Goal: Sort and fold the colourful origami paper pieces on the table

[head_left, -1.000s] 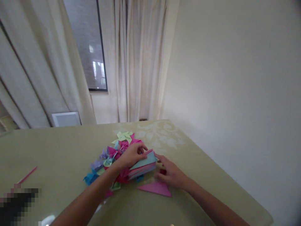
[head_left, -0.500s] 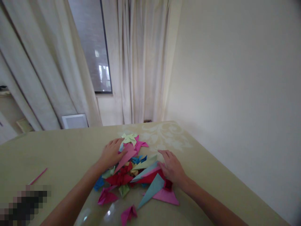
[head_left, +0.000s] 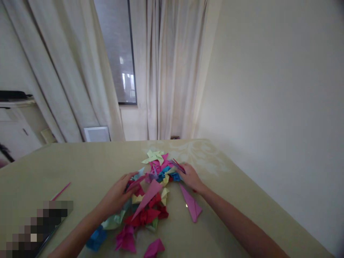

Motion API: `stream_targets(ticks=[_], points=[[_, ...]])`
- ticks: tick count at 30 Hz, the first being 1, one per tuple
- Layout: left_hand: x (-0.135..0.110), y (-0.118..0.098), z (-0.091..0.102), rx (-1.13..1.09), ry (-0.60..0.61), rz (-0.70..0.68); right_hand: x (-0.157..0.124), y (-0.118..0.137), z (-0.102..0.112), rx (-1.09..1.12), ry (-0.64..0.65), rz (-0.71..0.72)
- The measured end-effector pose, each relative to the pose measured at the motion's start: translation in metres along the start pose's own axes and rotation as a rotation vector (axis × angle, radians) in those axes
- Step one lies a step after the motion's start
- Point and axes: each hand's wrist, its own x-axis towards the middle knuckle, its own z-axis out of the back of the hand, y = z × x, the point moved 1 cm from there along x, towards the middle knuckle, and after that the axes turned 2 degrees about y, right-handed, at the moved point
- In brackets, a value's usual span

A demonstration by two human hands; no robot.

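Observation:
A pile of colorful folded-paper pieces lies between my hands on the table. At the pile's left side, my left hand [head_left: 116, 193] pinches a pink folded paper piece [head_left: 136, 182]. My right hand [head_left: 191, 177] grips folded paper pieces [head_left: 177, 165], seen nearly edge-on with red and purple edges, over the pile's right edge. Below that hand rests a long pink folded paper [head_left: 191, 205]. Another pink pointed paper [head_left: 149, 195] slants across the heap, above a red paper shape [head_left: 145, 216]. A pale green paper star [head_left: 155, 157] tops the far end.
Magenta folded pieces [head_left: 126, 239] and a blue one [head_left: 96, 238] lie at the near side. On the left are a thin pink stick [head_left: 61, 191] and a dark pixelated object [head_left: 40, 229]. A wall [head_left: 268, 107] borders the table's right side; curtains [head_left: 177, 71] hang beyond.
My right hand has gathered up folded papers from the pile's right side and moved slightly away and left. My left hand has drawn back toward me, with a pink piece. The view has turned left.

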Motion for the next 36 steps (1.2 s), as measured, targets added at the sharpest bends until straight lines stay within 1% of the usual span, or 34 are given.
stream_targets(ticks=[2,3,5,8,10,13,15,17,18,21,23,25,27,28,29,30,31,32,34,36], points=[[-0.025,-0.007,0.002,0.034,0.008,-0.025,0.030,0.001,-0.005,-0.034,-0.036,-0.065],[-0.038,-0.011,0.001,0.075,0.039,-0.043,0.045,0.004,-0.010,-0.045,-0.038,-0.092],[-0.061,-0.023,-0.005,0.177,0.128,-0.074,0.071,0.016,-0.022,-0.040,0.009,-0.104],[-0.085,-0.047,-0.025,0.304,0.240,-0.137,0.097,0.043,-0.043,0.010,0.137,-0.033],[-0.088,-0.066,-0.041,0.359,0.280,-0.212,0.103,0.064,-0.054,0.065,0.227,0.072],[-0.078,-0.093,-0.063,0.406,0.314,-0.320,0.096,0.087,-0.062,0.159,0.352,0.240],[-0.066,-0.107,-0.072,0.398,0.305,-0.384,0.081,0.091,-0.056,0.198,0.420,0.301],[-0.053,-0.118,-0.078,0.376,0.293,-0.440,0.063,0.085,-0.041,0.233,0.461,0.323],[-0.046,-0.122,-0.079,0.364,0.297,-0.458,0.052,0.078,-0.030,0.258,0.452,0.321],[-0.019,-0.125,-0.078,0.292,0.287,-0.445,0.022,0.050,0.011,0.329,0.326,0.258],[0.004,-0.120,-0.070,0.194,0.230,-0.412,0.003,0.028,0.039,0.329,0.255,0.185],[0.027,-0.108,-0.056,0.122,0.160,-0.380,-0.016,0.008,0.062,0.297,0.216,0.114],[0.046,-0.087,-0.038,0.172,0.101,-0.330,-0.037,-0.005,0.078,0.252,0.152,0.045],[0.053,-0.073,-0.029,0.251,0.064,-0.280,-0.049,-0.008,0.083,0.222,0.110,0.015],[0.056,-0.057,-0.019,0.354,0.026,-0.206,-0.060,-0.009,0.084,0.184,0.079,-0.011],[0.057,-0.040,-0.009,0.455,-0.023,-0.086,-0.072,-0.007,0.083,0.139,0.071,-0.027],[0.054,-0.024,0.000,0.527,-0.033,0.009,-0.083,-0.003,0.078,0.086,0.088,-0.031],[0.048,-0.010,0.007,0.549,-0.007,0.054,-0.092,0.002,0.072,0.027,0.141,-0.022],[0.028,0.008,0.018,0.482,0.086,0.048,-0.104,0.012,0.055,-0.085,0.269,0.038],[0.003,0.012,0.022,0.352,0.191,-0.017,-0.102,0.017,0.040,-0.174,0.316,0.095]])
